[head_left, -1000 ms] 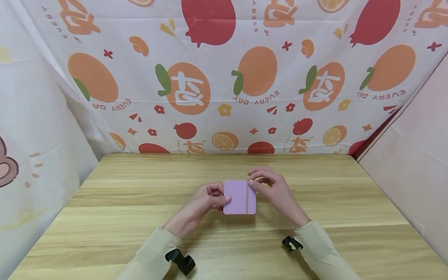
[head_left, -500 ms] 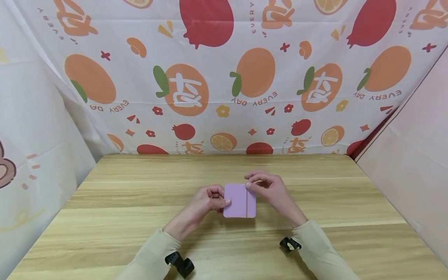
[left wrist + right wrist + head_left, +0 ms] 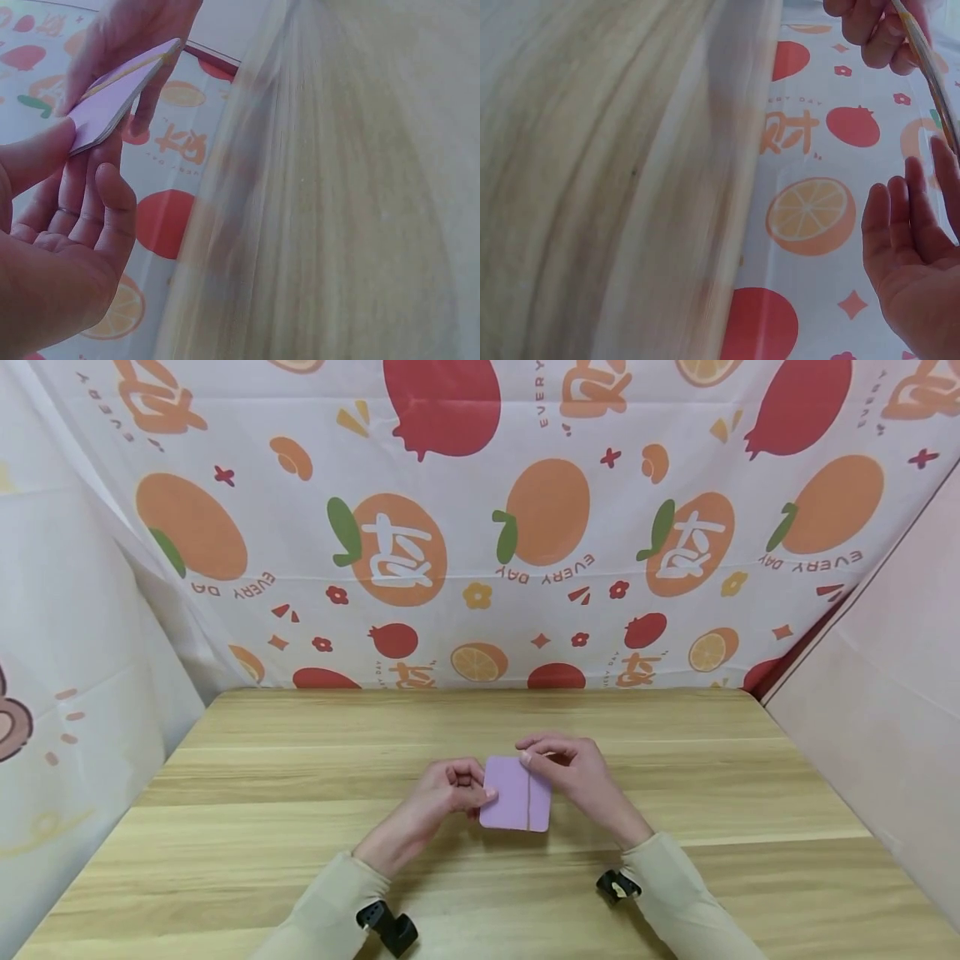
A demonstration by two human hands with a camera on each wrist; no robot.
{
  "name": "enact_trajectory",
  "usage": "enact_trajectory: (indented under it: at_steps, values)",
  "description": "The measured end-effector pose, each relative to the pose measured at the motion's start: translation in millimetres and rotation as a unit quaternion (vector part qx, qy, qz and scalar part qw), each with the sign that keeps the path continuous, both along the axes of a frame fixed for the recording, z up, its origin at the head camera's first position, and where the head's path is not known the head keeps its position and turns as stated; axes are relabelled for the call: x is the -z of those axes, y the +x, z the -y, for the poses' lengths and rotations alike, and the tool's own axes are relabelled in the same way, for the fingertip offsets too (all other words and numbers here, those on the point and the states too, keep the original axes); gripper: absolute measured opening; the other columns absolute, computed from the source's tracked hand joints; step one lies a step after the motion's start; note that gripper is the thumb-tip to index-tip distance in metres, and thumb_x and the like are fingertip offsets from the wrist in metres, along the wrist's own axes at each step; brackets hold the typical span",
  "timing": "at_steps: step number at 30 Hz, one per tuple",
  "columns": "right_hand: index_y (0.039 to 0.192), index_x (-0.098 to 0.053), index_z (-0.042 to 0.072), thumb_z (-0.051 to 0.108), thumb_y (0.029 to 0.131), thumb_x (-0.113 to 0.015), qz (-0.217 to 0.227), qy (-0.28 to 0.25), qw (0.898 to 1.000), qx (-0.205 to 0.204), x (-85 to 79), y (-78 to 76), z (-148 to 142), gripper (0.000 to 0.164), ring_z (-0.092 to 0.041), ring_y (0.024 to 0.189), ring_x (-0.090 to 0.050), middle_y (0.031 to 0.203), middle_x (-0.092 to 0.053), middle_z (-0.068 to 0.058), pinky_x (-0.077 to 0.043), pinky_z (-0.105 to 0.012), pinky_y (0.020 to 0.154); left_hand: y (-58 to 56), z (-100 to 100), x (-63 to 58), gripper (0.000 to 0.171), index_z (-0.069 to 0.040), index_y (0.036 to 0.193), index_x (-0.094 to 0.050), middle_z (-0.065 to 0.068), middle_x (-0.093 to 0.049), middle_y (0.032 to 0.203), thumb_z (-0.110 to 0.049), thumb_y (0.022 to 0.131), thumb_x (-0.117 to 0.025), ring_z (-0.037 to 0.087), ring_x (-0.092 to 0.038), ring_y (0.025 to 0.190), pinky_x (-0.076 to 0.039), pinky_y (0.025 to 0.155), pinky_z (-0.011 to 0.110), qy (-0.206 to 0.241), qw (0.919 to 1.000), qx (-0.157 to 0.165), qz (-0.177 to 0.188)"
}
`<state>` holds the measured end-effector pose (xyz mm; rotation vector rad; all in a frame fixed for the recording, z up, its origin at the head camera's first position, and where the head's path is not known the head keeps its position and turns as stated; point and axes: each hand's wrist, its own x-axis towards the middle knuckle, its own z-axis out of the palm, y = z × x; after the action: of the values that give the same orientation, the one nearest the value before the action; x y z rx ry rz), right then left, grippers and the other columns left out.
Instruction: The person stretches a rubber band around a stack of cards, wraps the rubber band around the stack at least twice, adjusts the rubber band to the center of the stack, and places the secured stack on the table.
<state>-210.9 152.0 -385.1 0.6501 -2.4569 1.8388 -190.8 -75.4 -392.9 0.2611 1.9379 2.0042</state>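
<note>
A small lilac notebook (image 3: 504, 793) with rounded corners is held up over the wooden table in the head view. A thin tan elastic band (image 3: 528, 802) runs down its cover near the right side. My left hand (image 3: 447, 789) grips the notebook's left edge, thumb on the cover and fingers behind. My right hand (image 3: 573, 768) pinches at the top edge, its thumb right by the upper end of the band. The left wrist view shows the notebook (image 3: 112, 105) edge-on between both hands. In the right wrist view, fingers of my right hand (image 3: 922, 262) extend beside its page edge.
The wooden table (image 3: 300, 827) reaches back to a fruit-printed cloth (image 3: 480, 527). Pale cloth panels stand at the left and right. A black wrist camera (image 3: 387, 928) sits at the left sleeve, another black wrist camera (image 3: 618, 887) at the right.
My right hand has shifted slightly left along the notebook's top edge, its thumb now over the band's upper end. The notebook has tilted a little; my left hand keeps its grip.
</note>
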Motion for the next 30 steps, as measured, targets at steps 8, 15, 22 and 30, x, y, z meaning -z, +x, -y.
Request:
enact_trajectory:
  at_steps: [8,15,22,30]
  values:
    - [0.111,-0.073,0.016,0.022,0.093,-0.069,-0.006,-0.027,1.0,0.009,-1.1,0.9,-1,0.019,-0.019,0.114,-0.058,0.121,-0.066,0.0,-0.05,-0.035,0.091,-0.8,2,-1.4,0.012,-0.005,0.083,-0.059,0.003,-0.062,0.073,-0.001,0.083,-0.071,0.015,-0.057,0.066,-0.048,0.064,0.028,0.018,0.9992,-0.036,0.007]
    - [0.115,-0.072,0.016,0.025,0.092,-0.071,0.015,-0.01,1.0,0.015,0.9,-0.1,-1,0.025,-0.019,0.11,-0.058,0.115,-0.067,-0.001,-0.05,-0.036,0.09,-3.0,7,-3.3,0.012,-0.003,0.085,-0.06,0.004,-0.06,0.074,0.0,0.084,-0.071,0.015,-0.056,0.066,-0.048,0.063,0.028,0.018,0.9958,-0.089,0.014]
    - [0.117,-0.068,0.005,0.023,0.091,-0.071,0.066,-0.017,0.998,-0.008,4.9,-1.6,3,0.031,-0.023,0.109,-0.058,0.115,-0.066,-0.008,-0.05,-0.034,0.09,-4.9,15,-8.6,0.011,-0.002,0.086,-0.06,0.006,-0.06,0.075,0.001,0.085,-0.07,0.016,-0.056,0.067,-0.047,0.063,0.03,0.026,0.9925,-0.117,0.023]
    - [0.094,-0.075,0.013,0.026,0.085,-0.077,0.096,0.047,0.994,-0.016,9.1,-0.2,1,0.016,-0.02,0.116,-0.055,0.118,-0.067,0.0,-0.045,-0.037,0.091,-6.1,16,-12.0,0.011,-0.003,0.087,-0.06,0.005,-0.061,0.077,-0.001,0.086,-0.07,0.016,-0.055,0.067,-0.047,0.064,0.03,0.02,0.9927,-0.116,0.024]
